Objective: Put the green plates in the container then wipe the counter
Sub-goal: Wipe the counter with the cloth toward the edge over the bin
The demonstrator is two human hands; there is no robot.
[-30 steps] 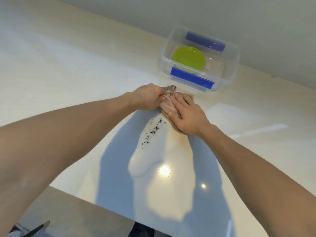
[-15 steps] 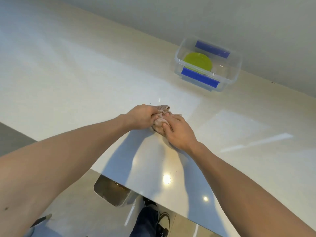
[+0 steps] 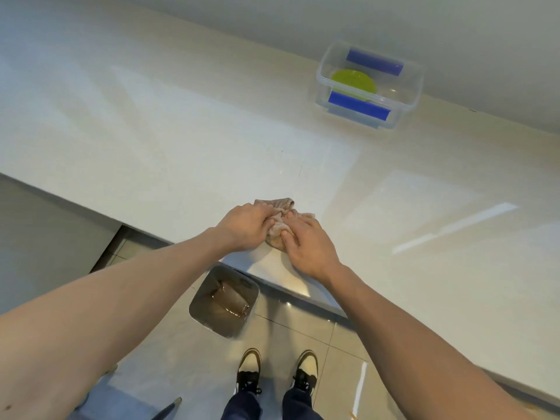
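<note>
A green plate (image 3: 353, 81) lies inside the clear container (image 3: 409, 86) with blue clips, at the far right of the counter by the wall. A bunched beige cloth (image 3: 277, 231) rests on the pale counter (image 3: 151, 140) close to its front edge. My left hand (image 3: 247, 227) grips the cloth from the left with curled fingers. On its right side my right hand (image 3: 306, 244) presses down, fingers bent over it. The two hands touch over the cloth. No crumbs show on the counter around the cloth.
An open metal bin (image 3: 224, 301) stands on the tiled floor right below the counter's edge, under my hands. My two shoes (image 3: 277, 371) are on the floor behind it. A grey wall runs behind the counter.
Both hands have dragged the cloth toward the counter's front edge, over the dark crumbs seen earlier. The view has tilted down, so the bin and my shoes now show.
</note>
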